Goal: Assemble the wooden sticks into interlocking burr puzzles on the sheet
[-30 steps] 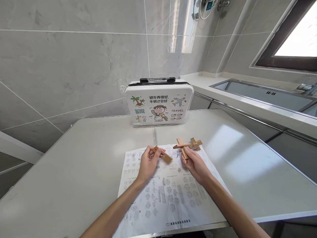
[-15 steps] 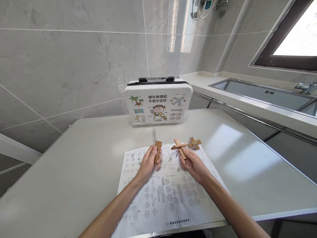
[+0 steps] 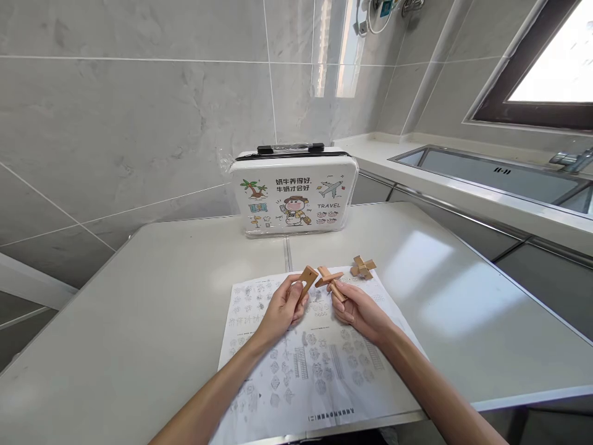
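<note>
My left hand (image 3: pixel 281 309) is closed round a short notched wooden bar (image 3: pixel 306 280), tilted up to the right. My right hand (image 3: pixel 357 310) pinches a small cross of two wooden bars (image 3: pixel 328 279). The bar's upper end sits close to the left arm of the cross; whether they touch I cannot tell. Both hands hover over a printed instruction sheet (image 3: pixel 310 364) lying on the white table (image 3: pixel 139 321). An assembled wooden burr piece (image 3: pixel 362 267) lies on the sheet's far right corner, apart from my hands.
A white illustrated case (image 3: pixel 294 193) with a black handle stands at the table's back edge against the grey tiled wall. A steel sink (image 3: pixel 491 173) and counter run along the right, under a window (image 3: pixel 551 74). A tap (image 3: pixel 569 159) shows at far right.
My left hand turned its bar from lying flat to upright, then tilted it toward the cross. My right hand brought the cross leftward, away from the burr piece. The two pieces drew together.
</note>
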### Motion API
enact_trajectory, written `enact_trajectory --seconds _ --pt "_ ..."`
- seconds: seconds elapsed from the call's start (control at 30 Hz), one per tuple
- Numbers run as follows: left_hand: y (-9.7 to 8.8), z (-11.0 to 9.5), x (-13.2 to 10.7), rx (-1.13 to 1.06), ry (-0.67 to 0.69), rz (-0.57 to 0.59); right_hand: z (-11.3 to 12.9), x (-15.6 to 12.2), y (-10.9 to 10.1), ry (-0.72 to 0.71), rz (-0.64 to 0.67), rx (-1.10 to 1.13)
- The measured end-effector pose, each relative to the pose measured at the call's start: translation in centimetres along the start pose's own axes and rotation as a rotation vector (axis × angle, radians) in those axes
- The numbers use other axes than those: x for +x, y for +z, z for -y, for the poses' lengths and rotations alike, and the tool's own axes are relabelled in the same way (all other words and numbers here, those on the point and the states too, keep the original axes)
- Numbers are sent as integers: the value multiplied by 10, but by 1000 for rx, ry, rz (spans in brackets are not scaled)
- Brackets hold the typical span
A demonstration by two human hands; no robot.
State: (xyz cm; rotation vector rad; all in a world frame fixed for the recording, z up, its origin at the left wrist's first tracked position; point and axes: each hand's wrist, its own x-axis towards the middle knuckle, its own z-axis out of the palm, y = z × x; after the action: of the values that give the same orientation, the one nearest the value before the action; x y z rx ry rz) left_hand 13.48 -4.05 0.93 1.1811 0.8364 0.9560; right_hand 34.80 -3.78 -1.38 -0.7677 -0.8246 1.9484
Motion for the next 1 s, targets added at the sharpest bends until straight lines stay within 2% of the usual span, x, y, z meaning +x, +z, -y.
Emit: enact_trajectory --seconds 0.53,1.0 --pt "5 3 -5 -15 -48 155 -3 -2 6 48 128 -31" --pt "7 2 -6 -1 -50 90 1 -6 7 74 217 21"
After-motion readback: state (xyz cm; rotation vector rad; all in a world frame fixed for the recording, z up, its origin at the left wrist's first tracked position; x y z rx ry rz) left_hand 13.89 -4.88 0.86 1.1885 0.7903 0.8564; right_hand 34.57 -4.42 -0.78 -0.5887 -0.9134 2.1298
